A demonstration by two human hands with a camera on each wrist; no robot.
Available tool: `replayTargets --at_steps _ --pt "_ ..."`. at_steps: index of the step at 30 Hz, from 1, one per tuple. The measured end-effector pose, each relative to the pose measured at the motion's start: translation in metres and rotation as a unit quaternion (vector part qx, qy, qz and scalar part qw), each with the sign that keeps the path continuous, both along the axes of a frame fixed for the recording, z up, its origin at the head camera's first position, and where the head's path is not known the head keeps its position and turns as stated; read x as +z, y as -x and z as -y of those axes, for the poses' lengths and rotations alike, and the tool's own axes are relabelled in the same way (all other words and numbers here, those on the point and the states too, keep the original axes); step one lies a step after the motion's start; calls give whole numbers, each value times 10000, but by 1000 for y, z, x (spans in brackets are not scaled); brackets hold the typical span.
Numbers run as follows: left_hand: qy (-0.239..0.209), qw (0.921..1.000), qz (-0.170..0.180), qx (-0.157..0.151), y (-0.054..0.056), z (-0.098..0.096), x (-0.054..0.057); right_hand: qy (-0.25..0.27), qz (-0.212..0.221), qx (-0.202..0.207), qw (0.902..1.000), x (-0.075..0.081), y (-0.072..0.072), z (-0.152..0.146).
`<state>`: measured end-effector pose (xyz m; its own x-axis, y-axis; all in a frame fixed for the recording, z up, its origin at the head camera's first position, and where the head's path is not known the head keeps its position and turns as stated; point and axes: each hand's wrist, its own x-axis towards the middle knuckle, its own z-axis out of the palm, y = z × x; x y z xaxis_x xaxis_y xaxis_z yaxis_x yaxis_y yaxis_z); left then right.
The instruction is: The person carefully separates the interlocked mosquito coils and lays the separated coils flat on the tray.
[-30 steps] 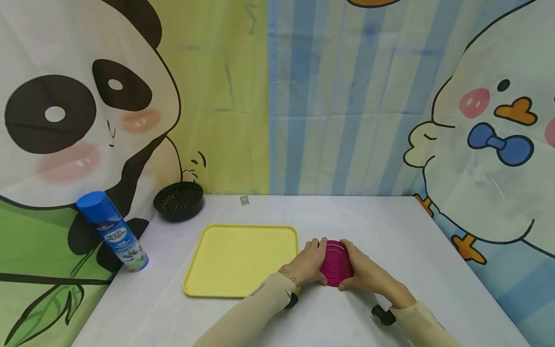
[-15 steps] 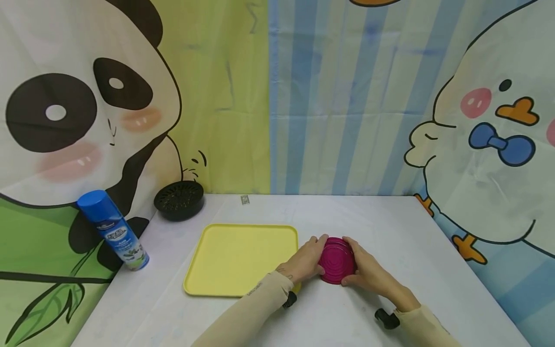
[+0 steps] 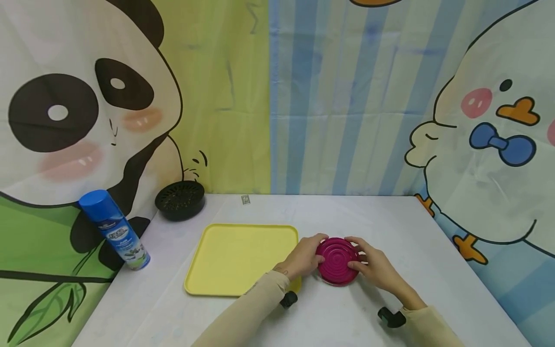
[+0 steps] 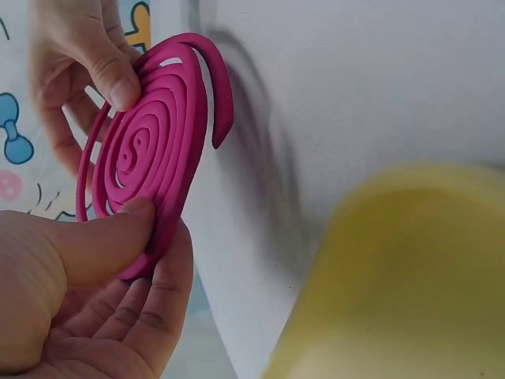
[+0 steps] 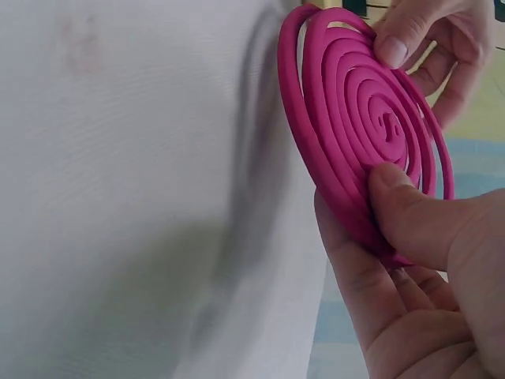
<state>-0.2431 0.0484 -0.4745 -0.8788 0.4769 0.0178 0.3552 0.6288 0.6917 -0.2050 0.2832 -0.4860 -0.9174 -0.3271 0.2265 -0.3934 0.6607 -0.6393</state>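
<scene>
A magenta mosquito coil (image 3: pixel 337 264), a flat spiral, is held between both hands just above the white table, tilted, with its shadow on the cloth. In the head view my left hand (image 3: pixel 305 256) holds its left rim. In the left wrist view that hand's thumb (image 4: pixel 106 241) lies on the coil's face and the fingers are behind it. My right hand (image 3: pixel 376 270) pinches the right rim, and in the right wrist view its thumb (image 5: pixel 414 217) presses the face. One outer end of the coil (image 4: pixel 222 103) stands away from the spiral.
A yellow tray (image 3: pixel 240 260) lies left of the coil, partly behind the left forearm. At the back left stands a round black dish with a slotted top (image 3: pixel 179 200). A blue spray can (image 3: pixel 114 230) stands at the left edge. A small printed tag (image 3: pixel 245 199) lies at the back.
The coil's face has tipped further towards the head camera. My right hand has shifted slightly right, its fingers and thumb now on the coil's right rim. The tray has not moved.
</scene>
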Motion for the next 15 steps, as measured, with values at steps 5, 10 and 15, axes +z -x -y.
replayTargets --at_steps 5,10,15 --pt "-899 9945 509 153 4 7 5 259 20 -133 9996 3 3 -1" --pt "-1396 9881 572 305 6 15 12 571 86 -363 9977 6 9 1" --pt "-1839 9795 623 533 8 20 18 896 234 -697 9933 12 13 6"
